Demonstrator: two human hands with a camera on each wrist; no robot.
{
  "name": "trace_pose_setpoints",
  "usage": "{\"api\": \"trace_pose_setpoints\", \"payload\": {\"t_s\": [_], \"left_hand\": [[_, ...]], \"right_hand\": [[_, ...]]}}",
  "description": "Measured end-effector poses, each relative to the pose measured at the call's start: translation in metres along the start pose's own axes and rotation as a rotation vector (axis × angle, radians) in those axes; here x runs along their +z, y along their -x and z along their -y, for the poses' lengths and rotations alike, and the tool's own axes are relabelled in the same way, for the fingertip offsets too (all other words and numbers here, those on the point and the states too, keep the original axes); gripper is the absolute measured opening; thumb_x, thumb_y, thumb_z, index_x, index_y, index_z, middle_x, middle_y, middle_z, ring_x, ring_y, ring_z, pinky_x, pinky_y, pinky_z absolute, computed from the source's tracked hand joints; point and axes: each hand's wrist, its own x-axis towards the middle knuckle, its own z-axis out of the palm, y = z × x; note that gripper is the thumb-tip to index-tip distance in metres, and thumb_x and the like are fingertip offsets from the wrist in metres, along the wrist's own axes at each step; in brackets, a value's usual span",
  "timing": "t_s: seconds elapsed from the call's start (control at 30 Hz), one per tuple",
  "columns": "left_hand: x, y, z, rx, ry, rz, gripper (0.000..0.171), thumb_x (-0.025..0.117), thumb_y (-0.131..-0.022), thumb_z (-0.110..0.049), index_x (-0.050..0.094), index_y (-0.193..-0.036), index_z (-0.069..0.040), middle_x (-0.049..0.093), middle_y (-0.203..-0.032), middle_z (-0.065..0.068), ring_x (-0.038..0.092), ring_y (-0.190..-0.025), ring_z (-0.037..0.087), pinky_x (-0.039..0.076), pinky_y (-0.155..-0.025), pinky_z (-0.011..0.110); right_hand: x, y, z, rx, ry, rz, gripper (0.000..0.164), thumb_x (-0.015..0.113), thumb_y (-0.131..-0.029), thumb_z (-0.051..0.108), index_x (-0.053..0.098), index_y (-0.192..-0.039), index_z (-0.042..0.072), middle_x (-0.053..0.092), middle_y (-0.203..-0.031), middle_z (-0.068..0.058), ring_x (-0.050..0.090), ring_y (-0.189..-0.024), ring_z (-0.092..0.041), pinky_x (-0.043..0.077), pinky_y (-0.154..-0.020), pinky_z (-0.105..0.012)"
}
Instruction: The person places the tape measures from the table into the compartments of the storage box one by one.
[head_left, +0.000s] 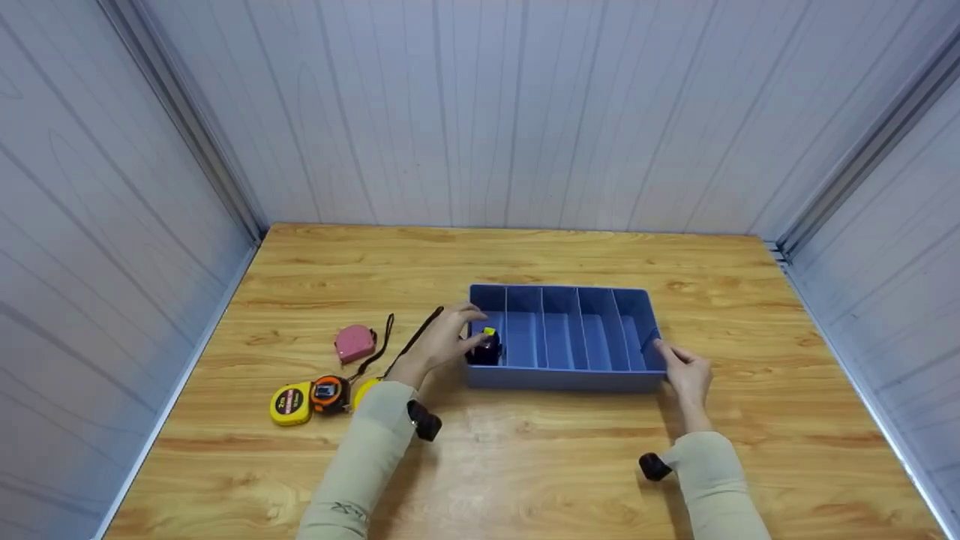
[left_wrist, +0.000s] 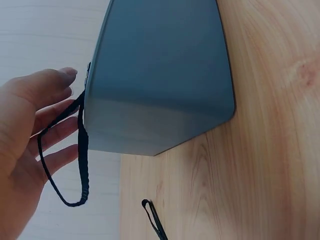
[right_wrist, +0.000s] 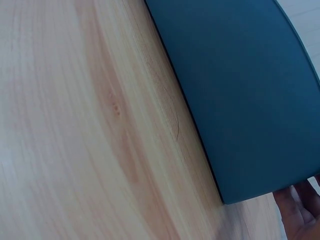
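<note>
A blue divided tray (head_left: 566, 379) sits on the table, with thin dividers between several narrow compartments. A black tape measure (head_left: 486, 351) with a yellow button stands in its leftmost compartment. My left hand (head_left: 442, 339) is over the tray's left rim, thumb and fingers spread loosely around the tape measure. In the left wrist view, a black wrist strap (left_wrist: 84, 165) loops down outside the rim beside the left hand (left_wrist: 30, 115). At the opposite end, my right hand (head_left: 686, 373) grips the tray's front right corner, thumb on the rim; its fingertips (right_wrist: 290, 207) show at the wall.
Left of the tray lie a pink tape measure (head_left: 355, 343), a yellow one (head_left: 290, 404), an orange and black one (head_left: 330, 394) and another yellow one (head_left: 365, 391) partly behind the left sleeve. Black straps trail from some. Pale panel walls (head_left: 480, 112) enclose the wooden table (head_left: 525, 457).
</note>
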Motion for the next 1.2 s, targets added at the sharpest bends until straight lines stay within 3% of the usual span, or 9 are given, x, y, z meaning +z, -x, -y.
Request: {"api": "trace_pose_setpoints", "payload": {"t_s": [0.17,0.23,0.43,0.53,0.67,0.8,0.9,1.2], "left_hand": [[-0.004,0.007,0.001,-0.004,0.009,-0.018,0.028,0.059,-0.085,-0.018,0.061,-0.108,-0.001,0.055,-0.108,0.009,0.050,-0.102,0.022,0.041,-0.088,0.034],[-0.005,0.010,0.002,-0.004,0.000,-0.028,0.028,0.059,-0.085,-0.019,0.062,-0.108,-0.002,0.055,-0.108,0.008,0.050,-0.102,0.022,0.041,-0.088,0.034],[-0.006,0.020,0.003,0.004,0.001,-0.069,0.027,0.061,-0.084,-0.017,0.063,-0.106,0.000,0.055,-0.106,0.008,0.051,-0.100,0.021,0.041,-0.087,0.032],[-0.008,0.024,0.003,-0.007,0.006,-0.074,0.026,0.061,-0.084,-0.015,0.063,-0.105,-0.001,0.055,-0.105,0.008,0.051,-0.099,0.020,0.042,-0.086,0.033],[-0.010,0.030,0.004,-0.025,0.015,-0.079,0.027,0.061,-0.084,-0.015,0.062,-0.107,0.000,0.056,-0.104,0.007,0.051,-0.098,0.020,0.042,-0.086,0.034],[-0.011,0.039,0.004,-0.068,0.028,-0.068,0.031,0.059,-0.085,-0.016,0.060,-0.112,0.000,0.054,-0.110,0.009,0.049,-0.104,0.023,0.040,-0.090,0.037],[-0.012,0.046,0.006,-0.090,0.031,-0.071,0.032,0.058,-0.086,-0.017,0.058,-0.114,0.000,0.052,-0.115,0.010,0.046,-0.110,0.026,0.037,-0.092,0.039],[-0.011,0.064,0.011,-0.079,0.025,-0.149,0.035,0.063,-0.082,-0.011,0.056,-0.114,0.003,0.054,-0.112,0.012,0.049,-0.105,0.026,0.040,-0.090,0.038]], "right_hand": [[-0.005,0.008,0.014,0.012,0.011,0.009,0.060,0.065,-0.061,0.065,0.071,-0.098,0.018,0.064,-0.102,-0.003,0.056,-0.099,-0.016,0.044,-0.079,-0.022],[-0.009,0.015,0.024,0.016,0.006,0.022,0.058,0.066,-0.064,0.062,0.071,-0.099,0.016,0.064,-0.103,-0.005,0.055,-0.100,-0.018,0.044,-0.080,-0.023],[-0.007,0.009,0.017,0.023,-0.016,0.062,0.049,0.066,-0.065,0.059,0.072,-0.096,0.022,0.064,-0.101,0.000,0.052,-0.106,-0.020,0.041,-0.088,-0.031],[-0.016,0.026,0.040,0.036,-0.039,0.069,0.042,0.069,-0.070,0.048,0.071,-0.097,0.016,0.064,-0.102,-0.005,0.052,-0.106,-0.025,0.041,-0.088,-0.034],[-0.021,0.036,0.053,0.036,-0.042,0.053,0.046,0.069,-0.069,0.049,0.071,-0.097,0.013,0.062,-0.105,-0.010,0.052,-0.106,-0.027,0.040,-0.088,-0.036],[-0.011,0.014,0.023,0.043,-0.003,0.045,0.049,0.066,-0.064,0.061,0.072,-0.094,0.023,0.064,-0.103,-0.001,0.053,-0.105,-0.020,0.040,-0.088,-0.031],[-0.003,0.001,0.005,0.036,0.002,0.036,0.053,0.064,-0.062,0.064,0.072,-0.095,0.024,0.064,-0.103,0.000,0.054,-0.104,-0.018,0.040,-0.088,-0.031],[0.004,-0.004,-0.006,0.011,-0.009,-0.006,0.068,0.063,-0.056,0.071,0.071,-0.099,0.019,0.064,-0.103,-0.002,0.054,-0.102,-0.015,0.040,-0.087,-0.029]]}}
